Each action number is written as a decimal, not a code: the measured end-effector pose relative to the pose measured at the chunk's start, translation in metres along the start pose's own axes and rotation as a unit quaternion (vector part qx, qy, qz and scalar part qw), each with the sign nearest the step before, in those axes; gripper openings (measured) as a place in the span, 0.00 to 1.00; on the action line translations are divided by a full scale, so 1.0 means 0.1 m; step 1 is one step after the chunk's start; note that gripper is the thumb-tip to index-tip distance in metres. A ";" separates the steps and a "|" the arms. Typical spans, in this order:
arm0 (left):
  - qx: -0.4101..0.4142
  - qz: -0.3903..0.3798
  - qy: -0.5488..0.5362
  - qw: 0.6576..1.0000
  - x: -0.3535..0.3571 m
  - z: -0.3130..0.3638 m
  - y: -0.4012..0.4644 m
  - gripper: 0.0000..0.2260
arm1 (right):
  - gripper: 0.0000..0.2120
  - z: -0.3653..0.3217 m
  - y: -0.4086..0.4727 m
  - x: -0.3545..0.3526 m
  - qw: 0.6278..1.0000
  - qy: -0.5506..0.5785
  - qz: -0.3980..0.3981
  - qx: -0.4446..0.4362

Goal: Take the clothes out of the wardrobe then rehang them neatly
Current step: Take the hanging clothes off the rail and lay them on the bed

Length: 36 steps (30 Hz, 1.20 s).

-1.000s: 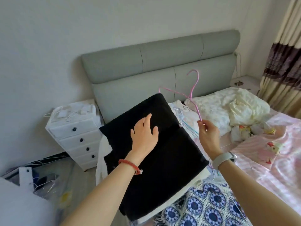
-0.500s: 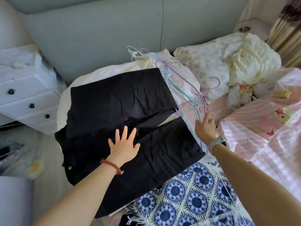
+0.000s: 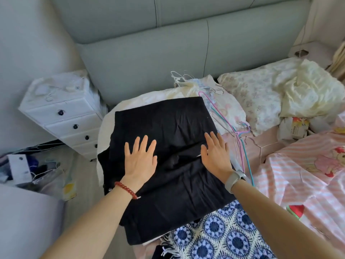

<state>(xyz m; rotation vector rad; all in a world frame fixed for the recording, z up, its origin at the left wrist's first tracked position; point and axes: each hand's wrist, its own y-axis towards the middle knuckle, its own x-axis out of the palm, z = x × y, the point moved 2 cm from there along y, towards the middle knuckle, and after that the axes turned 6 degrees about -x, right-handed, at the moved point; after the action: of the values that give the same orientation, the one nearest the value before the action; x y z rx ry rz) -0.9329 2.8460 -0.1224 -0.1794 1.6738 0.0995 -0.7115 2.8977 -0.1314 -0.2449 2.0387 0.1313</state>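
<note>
At the far left of the frame, low down, a clutter of bags and wire hangers lies on the floor. Above it, left of centre, stands a white chest of drawers with dark knobs, beside the grey padded headboard that fills the upper middle.

In the centre of the frame a black garment lies folded flat on the bed, on top of a white cloth whose edge shows along its left side. The left hand rests palm down on the left half of the black garment, its grip apart, fingers straight and spread, holding nothing; a red bead bracelet circles the wrist. The right hand lies flat on the garment's right edge in the same way, fingers straight and close to one another, clamped on nothing; a pale watch sits on that wrist.

Below the garment, at lower centre, a blue and white crocheted blanket shows. Just right of the right hand, a bundle of thin pink and teal hangers lies on the bed, apart from the fingers. More white hangers rest near the headboard above the garment. Farther right lie a floral pillow, a crumpled cream cloth, and, at the lower right, a pink striped quilt with cartoon prints.
</note>
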 end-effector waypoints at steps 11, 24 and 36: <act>-0.132 -0.038 -0.100 0.985 -0.20 -0.66 -2.15 0.21 | 0.21 -1.46 -1.51 0.23 0.980 0.012 -0.059 -0.188; -0.203 0.011 -0.210 0.956 0.09 -0.94 -5.79 0.15 | 0.15 -2.21 -4.57 0.77 0.886 -0.103 -0.207 -0.402; -0.558 0.099 -0.098 0.818 -0.49 -2.46 -8.85 0.10 | 0.16 -4.49 -6.82 1.32 0.676 0.003 -0.264 -0.688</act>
<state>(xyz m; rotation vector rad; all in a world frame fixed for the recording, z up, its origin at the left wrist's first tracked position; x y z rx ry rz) -1.0122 1.9360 -0.0104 -0.8414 1.2310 1.2302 -1.0025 2.1296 -0.0323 -1.7284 1.3636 1.2912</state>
